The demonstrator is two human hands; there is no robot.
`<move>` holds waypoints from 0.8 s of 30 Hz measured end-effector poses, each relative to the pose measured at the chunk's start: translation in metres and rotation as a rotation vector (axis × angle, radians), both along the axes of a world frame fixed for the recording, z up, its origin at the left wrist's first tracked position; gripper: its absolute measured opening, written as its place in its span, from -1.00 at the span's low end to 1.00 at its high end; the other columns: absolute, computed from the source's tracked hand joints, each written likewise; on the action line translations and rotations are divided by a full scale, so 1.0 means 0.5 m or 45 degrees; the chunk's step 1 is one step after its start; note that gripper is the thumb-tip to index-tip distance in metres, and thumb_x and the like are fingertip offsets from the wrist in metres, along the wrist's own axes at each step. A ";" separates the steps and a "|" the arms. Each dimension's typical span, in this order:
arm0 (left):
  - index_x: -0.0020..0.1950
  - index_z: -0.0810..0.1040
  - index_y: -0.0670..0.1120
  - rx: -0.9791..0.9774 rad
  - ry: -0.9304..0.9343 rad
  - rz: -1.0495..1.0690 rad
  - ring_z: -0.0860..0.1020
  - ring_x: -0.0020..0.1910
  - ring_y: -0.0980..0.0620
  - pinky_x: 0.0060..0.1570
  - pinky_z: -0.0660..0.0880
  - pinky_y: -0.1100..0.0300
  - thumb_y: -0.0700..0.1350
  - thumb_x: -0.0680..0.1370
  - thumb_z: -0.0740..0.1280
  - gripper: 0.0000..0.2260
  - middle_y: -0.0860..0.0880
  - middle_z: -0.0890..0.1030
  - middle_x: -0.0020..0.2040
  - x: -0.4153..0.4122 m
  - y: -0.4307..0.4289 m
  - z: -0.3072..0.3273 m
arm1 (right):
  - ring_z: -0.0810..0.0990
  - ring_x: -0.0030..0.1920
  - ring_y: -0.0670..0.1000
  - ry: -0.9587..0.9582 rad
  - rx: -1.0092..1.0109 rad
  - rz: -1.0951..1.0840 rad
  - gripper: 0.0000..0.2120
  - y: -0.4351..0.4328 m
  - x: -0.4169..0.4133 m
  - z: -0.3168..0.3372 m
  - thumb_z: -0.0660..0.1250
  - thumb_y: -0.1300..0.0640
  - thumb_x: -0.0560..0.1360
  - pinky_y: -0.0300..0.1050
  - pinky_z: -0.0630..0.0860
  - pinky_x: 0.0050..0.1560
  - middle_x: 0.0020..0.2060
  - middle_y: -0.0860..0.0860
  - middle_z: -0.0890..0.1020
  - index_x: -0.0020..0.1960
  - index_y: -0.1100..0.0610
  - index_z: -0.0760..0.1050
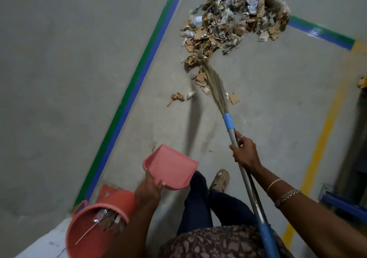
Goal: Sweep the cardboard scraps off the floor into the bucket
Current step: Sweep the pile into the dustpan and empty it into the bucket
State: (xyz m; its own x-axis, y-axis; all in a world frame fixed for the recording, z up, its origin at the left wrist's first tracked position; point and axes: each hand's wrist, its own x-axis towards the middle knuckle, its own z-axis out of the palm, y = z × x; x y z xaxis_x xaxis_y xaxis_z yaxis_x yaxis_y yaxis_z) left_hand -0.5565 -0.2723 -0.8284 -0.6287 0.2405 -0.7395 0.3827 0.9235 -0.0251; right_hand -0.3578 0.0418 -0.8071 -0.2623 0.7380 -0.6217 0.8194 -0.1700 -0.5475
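On the floor (pixel 258 107) most scraps (pixel 228 25) are left; the bucket (pixel 79 230) holds few. Right grip (pixel 245 152) holds the broom (pixel 216 87), left grip (pixel 148 190) the dustpan (pixel 170 166).

We look from one head-worn wide-angle camera, facing forward and steeply down at the floor (pixel 59 79), our left hand (pixel 148 190) and right hand (pixel 245 154) near at the bottom, scrap pile (pixel 228 23) farther off at the top

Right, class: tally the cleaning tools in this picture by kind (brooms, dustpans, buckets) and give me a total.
broom: 1
dustpan: 1
bucket: 1
Total: 3
The red piece behind the bucket is not counted, because its kind cannot be told.
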 end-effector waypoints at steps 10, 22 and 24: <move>0.55 0.15 -0.07 -0.027 0.036 0.181 0.59 0.13 -0.22 0.02 0.49 0.02 0.20 0.54 0.35 -0.29 -0.16 0.62 0.13 -0.062 -0.116 0.008 | 0.67 -0.31 0.07 -0.057 -0.231 0.797 -0.39 -0.020 -0.149 -0.033 0.43 0.17 0.50 -0.05 0.64 -0.41 -0.07 0.10 0.65 0.51 0.00 0.37; 0.53 0.23 -0.15 -0.014 0.087 0.426 0.56 0.20 -0.23 0.12 0.49 -0.05 0.21 0.48 0.41 -0.23 -0.17 0.57 0.27 -0.046 -0.200 0.003 | 0.62 0.05 0.19 -0.335 -0.367 1.176 -0.72 -0.174 -0.176 -0.190 0.37 0.08 0.50 -0.06 0.49 -0.03 0.09 0.14 0.63 0.17 0.17 0.54; 0.57 0.19 -0.11 0.028 0.102 0.423 0.56 0.20 -0.23 0.13 0.50 -0.06 0.22 0.47 0.42 -0.19 -0.16 0.57 0.27 -0.048 -0.192 0.004 | 0.61 0.08 0.20 -0.348 -0.358 1.029 -0.69 -0.164 -0.163 -0.192 0.37 0.08 0.52 -0.03 0.50 0.01 0.10 0.16 0.63 0.20 0.21 0.53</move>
State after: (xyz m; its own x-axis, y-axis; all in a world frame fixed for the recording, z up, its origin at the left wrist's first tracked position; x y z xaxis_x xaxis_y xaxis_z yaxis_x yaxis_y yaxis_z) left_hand -0.5807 -0.3681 -0.8262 -0.7312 0.0283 -0.6816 0.0589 0.9980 -0.0218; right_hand -0.4394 -0.0403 -0.9030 -0.4518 0.2035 -0.8686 0.8428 0.4165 -0.3408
